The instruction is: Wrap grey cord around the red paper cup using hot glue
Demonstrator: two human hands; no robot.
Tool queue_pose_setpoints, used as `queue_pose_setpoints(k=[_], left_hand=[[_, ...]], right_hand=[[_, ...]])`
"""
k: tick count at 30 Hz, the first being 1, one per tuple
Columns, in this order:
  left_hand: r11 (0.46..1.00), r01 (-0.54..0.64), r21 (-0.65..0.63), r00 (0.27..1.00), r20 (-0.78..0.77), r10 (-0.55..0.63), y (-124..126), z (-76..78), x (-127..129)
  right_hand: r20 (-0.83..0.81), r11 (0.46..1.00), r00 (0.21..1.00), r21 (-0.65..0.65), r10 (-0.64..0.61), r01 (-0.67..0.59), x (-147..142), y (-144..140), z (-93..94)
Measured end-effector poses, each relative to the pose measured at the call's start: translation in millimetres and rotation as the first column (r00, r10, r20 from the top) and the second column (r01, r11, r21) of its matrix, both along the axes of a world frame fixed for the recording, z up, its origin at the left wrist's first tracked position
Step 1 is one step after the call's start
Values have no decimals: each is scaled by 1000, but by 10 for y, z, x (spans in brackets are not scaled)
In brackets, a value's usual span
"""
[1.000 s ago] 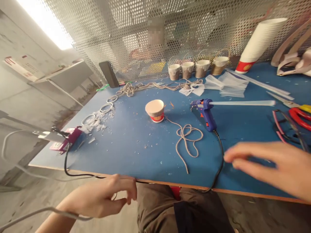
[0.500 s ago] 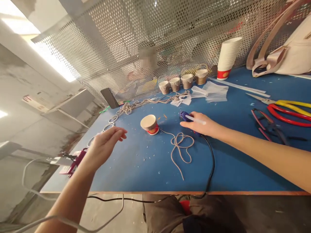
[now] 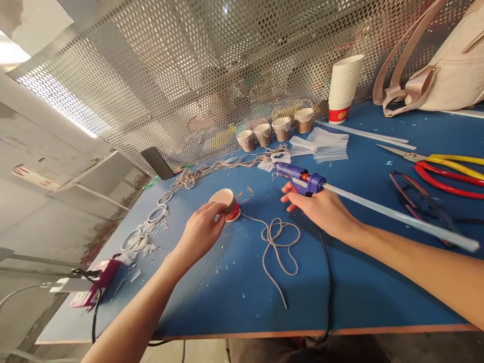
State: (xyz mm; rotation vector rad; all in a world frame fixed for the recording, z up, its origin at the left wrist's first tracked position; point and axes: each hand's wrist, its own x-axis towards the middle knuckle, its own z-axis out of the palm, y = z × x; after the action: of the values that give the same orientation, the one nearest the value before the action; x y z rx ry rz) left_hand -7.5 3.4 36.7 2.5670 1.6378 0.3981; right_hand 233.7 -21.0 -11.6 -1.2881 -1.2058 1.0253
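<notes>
head view | left hand (image 3: 200, 233) grip pinching upturned paper cup (image 3: 226, 203) on blue desk (image 3: 212, 297) | right hand (image 3: 321, 209) grip closed round glue gun (image 3: 298, 179), nozzle toward 10 o'clock | cord (image 3: 278, 242) loops at cup's 4 o'clock

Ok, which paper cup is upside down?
The cup under the left hand, red rim down on the table. The four small cups by the mesh stand upright; so does the stack.

I see left hand (image 3: 199, 233) bare, no glove, no ring, forearm unsleeved. Right hand (image 3: 321, 209) same: bare, forearm uncovered up to frame edge. Dark trousers just visible at near edge.
</notes>
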Motion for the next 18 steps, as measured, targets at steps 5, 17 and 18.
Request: queue_pose_setpoints(k=[5,17,18], left_hand=[[954,0,-299,799,574,180,-36,15,84],[762,279,-584,495,768,407,-259,-166,285],[765,274,-582,497,767,405,-270,-176,288]], right_hand=[[-127,987,988,146,86,-67,-90,-102,39],[183,950,974,256,133,-178,-190,-194,-38],[195,950,972,257,130,-178,-190,-185,-56]])
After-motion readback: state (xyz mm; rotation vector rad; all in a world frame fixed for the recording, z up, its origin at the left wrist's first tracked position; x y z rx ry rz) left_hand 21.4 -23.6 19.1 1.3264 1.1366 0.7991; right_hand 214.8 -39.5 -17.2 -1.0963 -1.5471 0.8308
